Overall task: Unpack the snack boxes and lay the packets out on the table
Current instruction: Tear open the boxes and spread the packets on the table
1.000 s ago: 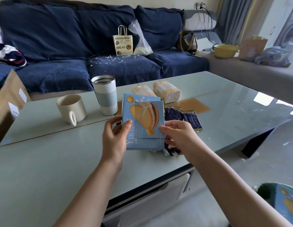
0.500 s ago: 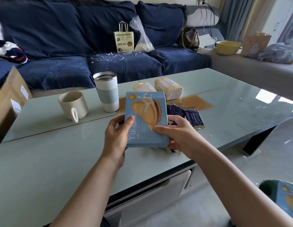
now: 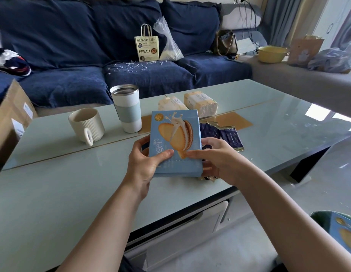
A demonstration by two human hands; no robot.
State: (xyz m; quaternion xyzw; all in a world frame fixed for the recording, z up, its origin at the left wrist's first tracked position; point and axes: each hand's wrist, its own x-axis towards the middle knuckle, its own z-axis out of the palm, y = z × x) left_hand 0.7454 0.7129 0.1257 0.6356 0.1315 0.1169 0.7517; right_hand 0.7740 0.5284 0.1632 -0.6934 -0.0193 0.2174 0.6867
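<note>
Hands are seen over the pale tabletop (image 3: 53,193), and a blue snack box (image 3: 175,144) is held up between them, just above the near part of the tabletop. The box is stood almost upright, with its biscuit picture turned to the camera. Its left edge is gripped by the left hand (image 3: 145,163): the thumb is pressed on the front and the other fingers are curled round the back. Its lower right corner is held by the right hand (image 3: 216,160), with the thumb laid flat on the front and the fingers bent behind.

Dark blue packets (image 3: 227,137) are laid on the tabletop just behind and to the right of the box. Two pale tissue packs (image 3: 200,103) are set farther back. A cream mug (image 3: 86,125) and a white tumbler (image 3: 127,108) are stood to the left, near each other. A bread bag (image 3: 146,47) is stood on the blue sofa (image 3: 72,46) behind.
</note>
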